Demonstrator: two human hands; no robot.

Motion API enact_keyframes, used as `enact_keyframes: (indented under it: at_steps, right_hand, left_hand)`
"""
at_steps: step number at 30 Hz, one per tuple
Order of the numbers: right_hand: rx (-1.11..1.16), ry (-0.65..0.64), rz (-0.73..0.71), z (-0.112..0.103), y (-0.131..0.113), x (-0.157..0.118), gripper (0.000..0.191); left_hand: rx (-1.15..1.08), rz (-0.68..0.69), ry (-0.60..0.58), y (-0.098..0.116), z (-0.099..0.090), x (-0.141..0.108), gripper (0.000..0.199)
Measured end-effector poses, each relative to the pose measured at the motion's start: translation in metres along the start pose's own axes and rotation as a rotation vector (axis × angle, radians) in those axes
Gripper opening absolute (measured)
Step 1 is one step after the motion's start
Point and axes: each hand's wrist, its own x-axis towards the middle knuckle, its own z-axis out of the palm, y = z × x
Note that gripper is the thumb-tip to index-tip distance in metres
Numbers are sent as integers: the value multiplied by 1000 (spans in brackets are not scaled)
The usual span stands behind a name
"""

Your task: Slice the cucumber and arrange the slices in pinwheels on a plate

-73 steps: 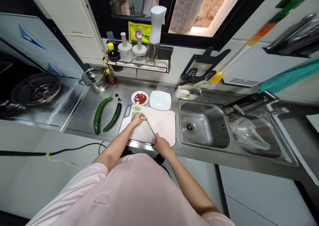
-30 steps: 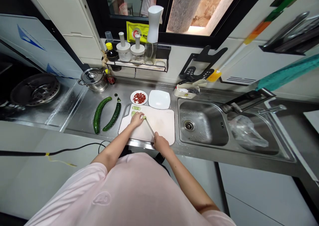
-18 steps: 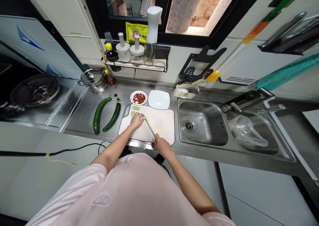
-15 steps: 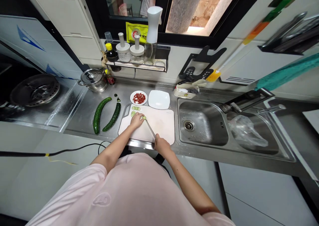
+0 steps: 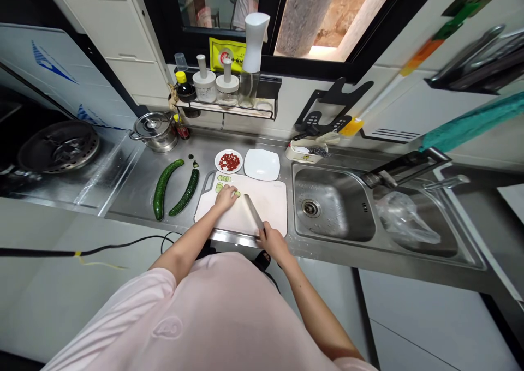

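Note:
My left hand (image 5: 225,198) rests on the white cutting board (image 5: 266,207), with its fingers curled over a short cucumber piece (image 5: 236,194) that is mostly hidden beneath them. My right hand (image 5: 274,245) is shut on the handle of a kitchen knife (image 5: 254,213), whose blade stands over the board, apart from the cucumber. Thin cucumber slices (image 5: 221,179) lie at the board's far left corner. Two whole green cucumbers (image 5: 164,189) lie on the steel counter to the left, and a small plate of chopped red chili (image 5: 228,162) and a bare white plate (image 5: 262,165) sit beyond the board.
A steel double sink (image 5: 331,204) lies right of the board, with a plastic bag (image 5: 403,225) in its far basin. A lidded steel pot (image 5: 154,131) stands left, near the stove (image 5: 57,147). Bottles and jars sit on a wall shelf (image 5: 225,109).
My right hand has drawn back toward the near edge and to the right, taking the knife away from the cucumber. My left hand has stayed in place.

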Motion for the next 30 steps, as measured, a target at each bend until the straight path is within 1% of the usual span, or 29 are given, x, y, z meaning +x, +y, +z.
enact_keyframes:
  at_steps: [3, 8, 14, 18, 24, 30]
  right_hand:
    - [16, 39, 49, -2, 6, 1, 25]
    - [43, 43, 101, -2, 12, 6, 27]
    - [77, 54, 105, 1, 17, 11, 29]
    - [65, 66, 109, 1, 19, 13, 27]
    - [48, 55, 121, 0, 20, 13, 27]
    - [30, 53, 119, 0, 19, 15, 28]
  left_hand:
    - [26, -13, -12, 4, 0, 0, 24]
    - [14, -64, -25, 9, -2, 3, 20]
    - [-119, -95, 32, 7, 1, 7, 10]
    - [-231, -190, 41, 2, 2, 0, 9]
    - [-202, -305, 160, -15, -7, -17, 13]
    - [-117, -414, 266, -29, -20, -22, 17]
